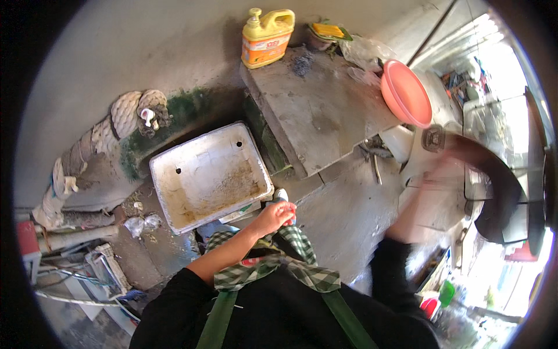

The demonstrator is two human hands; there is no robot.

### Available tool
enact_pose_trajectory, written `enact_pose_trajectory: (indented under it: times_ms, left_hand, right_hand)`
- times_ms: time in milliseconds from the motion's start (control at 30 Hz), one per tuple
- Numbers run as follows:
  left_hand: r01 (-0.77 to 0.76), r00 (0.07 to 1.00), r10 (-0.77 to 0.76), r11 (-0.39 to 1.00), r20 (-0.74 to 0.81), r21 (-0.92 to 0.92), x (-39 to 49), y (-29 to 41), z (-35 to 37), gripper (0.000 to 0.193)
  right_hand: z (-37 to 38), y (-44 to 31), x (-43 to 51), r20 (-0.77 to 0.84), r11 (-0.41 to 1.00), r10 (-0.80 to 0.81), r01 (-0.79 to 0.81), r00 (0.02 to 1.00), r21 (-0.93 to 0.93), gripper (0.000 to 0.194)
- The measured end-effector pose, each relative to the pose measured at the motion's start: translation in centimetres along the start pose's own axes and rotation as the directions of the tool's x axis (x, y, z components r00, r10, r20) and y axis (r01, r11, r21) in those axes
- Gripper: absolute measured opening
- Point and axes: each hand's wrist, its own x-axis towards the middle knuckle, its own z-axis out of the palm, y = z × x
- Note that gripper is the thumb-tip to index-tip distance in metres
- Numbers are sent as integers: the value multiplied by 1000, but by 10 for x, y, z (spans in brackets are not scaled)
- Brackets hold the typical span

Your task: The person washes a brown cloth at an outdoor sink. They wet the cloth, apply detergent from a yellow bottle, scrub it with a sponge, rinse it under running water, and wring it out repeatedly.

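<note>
My left hand (277,216) is in front of my body, its fingers loosely curled with nothing seen between them. Just beyond it lies a stained white rectangular basin (213,174) with two holes, tilted in view. My right hand (425,192) reaches out to the right and is strongly blurred. Beside its fingers is a dark, curved, glossy object (497,174), also blurred; whether the hand grips it I cannot tell. A pink plastic bowl (407,94) rests tilted at the right edge of the stone slab (322,113), beyond my right hand.
A yellow pump jug (267,43), a dark scouring pad (302,64) and a yellow sponge (328,30) are at the slab's far side. A cloth-wrapped pipe (100,139) runs along the left wall. Pipes and a dirty white crate (109,270) lie at lower left.
</note>
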Motion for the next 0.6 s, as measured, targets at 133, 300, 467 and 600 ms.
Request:
enact_pose_trajectory:
  times_ms: [133, 300, 467, 600]
  left_hand:
    - [114, 989, -102, 987, -112, 112, 2, -4, -7, 21]
    - [-28, 994, 18, 995, 106, 95, 13, 36, 10, 23]
    - [-207, 977, 191, 958, 98, 198, 28, 110, 31, 27]
    - [-375, 926, 371, 870, 74, 320, 20, 169, 21, 31]
  right_hand:
    - [115, -103, -158, 752, 974, -144, -43, 644, 223, 67]
    - [94, -51, -123, 888, 994, 2, -98, 460, 48, 72]
    - [-31, -35, 16, 651, 974, -188, 224, 735, 29, 38]
    - [-122, -68, 65, 626, 962, -119, 246, 771, -120, 19]
